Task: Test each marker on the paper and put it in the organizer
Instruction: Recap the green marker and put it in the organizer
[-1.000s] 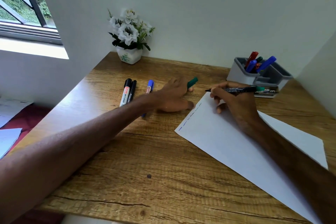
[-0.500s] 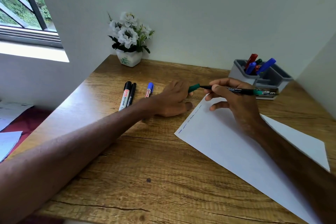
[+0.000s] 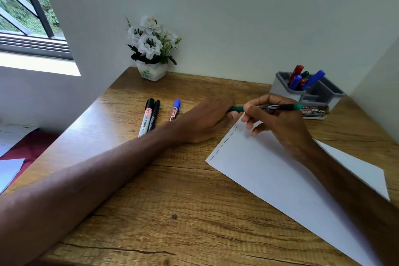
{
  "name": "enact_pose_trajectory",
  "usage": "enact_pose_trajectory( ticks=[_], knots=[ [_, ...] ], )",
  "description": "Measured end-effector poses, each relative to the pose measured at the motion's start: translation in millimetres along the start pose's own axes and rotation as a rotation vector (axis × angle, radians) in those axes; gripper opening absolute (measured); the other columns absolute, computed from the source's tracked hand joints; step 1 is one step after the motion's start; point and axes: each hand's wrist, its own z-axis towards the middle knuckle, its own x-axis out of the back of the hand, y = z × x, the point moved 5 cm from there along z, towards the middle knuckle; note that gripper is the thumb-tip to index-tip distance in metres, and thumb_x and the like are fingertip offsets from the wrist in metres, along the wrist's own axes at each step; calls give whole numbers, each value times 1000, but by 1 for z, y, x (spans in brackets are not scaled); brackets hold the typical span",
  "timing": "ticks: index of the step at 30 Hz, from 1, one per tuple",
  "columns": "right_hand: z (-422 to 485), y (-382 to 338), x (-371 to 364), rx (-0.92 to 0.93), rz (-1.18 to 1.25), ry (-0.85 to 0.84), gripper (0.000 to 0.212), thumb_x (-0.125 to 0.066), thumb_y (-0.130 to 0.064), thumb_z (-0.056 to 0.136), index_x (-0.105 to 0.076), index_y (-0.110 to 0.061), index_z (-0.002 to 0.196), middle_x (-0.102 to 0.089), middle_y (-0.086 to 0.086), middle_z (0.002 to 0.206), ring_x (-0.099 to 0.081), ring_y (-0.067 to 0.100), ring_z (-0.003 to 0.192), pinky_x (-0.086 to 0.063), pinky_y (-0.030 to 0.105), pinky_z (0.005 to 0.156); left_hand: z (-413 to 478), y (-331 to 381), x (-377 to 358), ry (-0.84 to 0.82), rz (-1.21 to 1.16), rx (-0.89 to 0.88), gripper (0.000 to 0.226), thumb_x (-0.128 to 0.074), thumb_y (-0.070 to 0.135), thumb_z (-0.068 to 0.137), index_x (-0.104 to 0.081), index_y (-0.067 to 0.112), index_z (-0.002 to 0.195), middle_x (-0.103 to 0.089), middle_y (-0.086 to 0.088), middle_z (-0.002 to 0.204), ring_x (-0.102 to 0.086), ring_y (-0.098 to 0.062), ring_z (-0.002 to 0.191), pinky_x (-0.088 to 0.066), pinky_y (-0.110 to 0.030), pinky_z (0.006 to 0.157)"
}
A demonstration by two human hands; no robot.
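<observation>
Green marker (image 3: 278, 106) is off the desk (image 3: 172, 201), held level over the far corner of the paper (image 3: 280, 175), just in front of the organizer (image 3: 280, 90). The right hand (image 3: 278, 123) has its thumb and fingers curled round the black barrel. The left hand (image 3: 205, 121) lies palm down on the desk beside the paper's left edge and pinches the green cap (image 3: 235, 109), which lines up end to end with the green marker. Can't tell if the tip is actually inside the cap, since the right fingers cover that spot.

Short test marks (image 3: 224, 141) run along the paper's left edge. The grey organizer sits in the desk's far right corner with a red marker (image 3: 296, 71) and a blue marker (image 3: 314, 79) sticking out of it, plus a couple more, and a small box (image 3: 315, 112) right against its front.

Nearer the left edge three more lie on the desk: a black whiteboard marker (image 3: 146, 117) touching a thin black pen (image 3: 154, 116), and a blue-capped marker (image 3: 176, 109) a bit apart. A pot of white flowers (image 3: 152, 71) stands at the back edge.
</observation>
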Motion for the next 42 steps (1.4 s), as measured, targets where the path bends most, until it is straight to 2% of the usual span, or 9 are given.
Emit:
enact_pose_trajectory(
  ticks=[3, 14, 21, 25, 29, 32, 35, 39, 42],
  knots=[
    [0, 2, 3, -10, 35, 28, 19, -76, -14, 88, -76, -1, 101, -72, 17, 76, -63, 22, 58, -55, 28, 49, 3, 5, 4, 52, -80, -43, 12, -44, 27, 110, -53, 24, 104, -51, 13, 88, -48, -4, 78, -35, -20, 69],
    [-1, 2, 5, -35, 203, 43, 23, -76, -16, 85, -76, -3, 104, -74, 17, 81, -66, 19, 62, -56, 25, 53, 6, 18, 13, 253, -154, -123, 14, -56, 10, 104, -64, 9, 93, -62, 1, 75, -53, -13, 60, -40, -26, 54],
    [8, -2, 21, -69, 194, 113, 32, -78, -24, 84, -77, -4, 108, -79, 10, 92, -74, 18, 80, -62, 30, 63, 9, -2, 24, 374, -323, 76, 17, -69, 27, 98, -78, 15, 106, -72, -4, 74, -56, -8, 58, -42, -30, 54],
    [7, -6, 34, -39, 0, 76, 28, -81, -17, 83, -79, -8, 110, -80, 1, 93, -75, 16, 87, -63, 32, 75, 10, -9, 33, 505, -684, 138, 19, -79, 18, 89, -79, 6, 104, -72, -6, 78, -57, -11, 57, -45, -24, 50],
    [8, -16, 27, 164, -475, -9, 21, -82, -18, 86, -81, -17, 107, -79, -11, 90, -74, 3, 83, -60, 19, 71, 12, 0, 27, 521, -814, 167, 16, -79, 12, 89, -77, 5, 103, -74, -1, 81, -60, -7, 55, -49, -21, 48],
    [10, -23, 26, 245, -594, 31, 22, -78, -19, 91, -77, -22, 112, -74, -19, 92, -70, -7, 87, -56, 11, 71, 14, 6, 18, 483, -786, 172, 26, -78, 13, 90, -75, 8, 116, -79, -4, 99, -71, -11, 78, -59, -27, 61],
    [10, -36, 45, 321, -610, 248, 23, -74, -19, 93, -70, -18, 116, -73, -15, 95, -70, -5, 90, -59, 21, 75, 14, 7, 6, 340, -660, 194, 34, -77, 15, 91, -70, 18, 125, -77, 5, 112, -73, -7, 102, -61, -28, 85],
    [0, -64, 83, 404, -546, 513, 59, -73, -15, 94, -44, -19, 145, -74, -2, 105, -74, 9, 92, -60, 23, 76, 14, 17, -11, 100, -291, 160, 35, -74, 26, 94, -68, 28, 129, -70, 15, 123, -65, 6, 105, -53, -9, 85],
    [-11, -81, 107, 516, -483, 630, 77, -69, -8, 95, -24, -15, 157, -73, 6, 100, -75, 13, 84, -57, 20, 67, 15, 19, -24, -12, -175, 146, 37, -72, 31, 95, -65, 33, 132, -66, 14, 131, -62, 0, 107, -54, -20, 94]
  ],
)
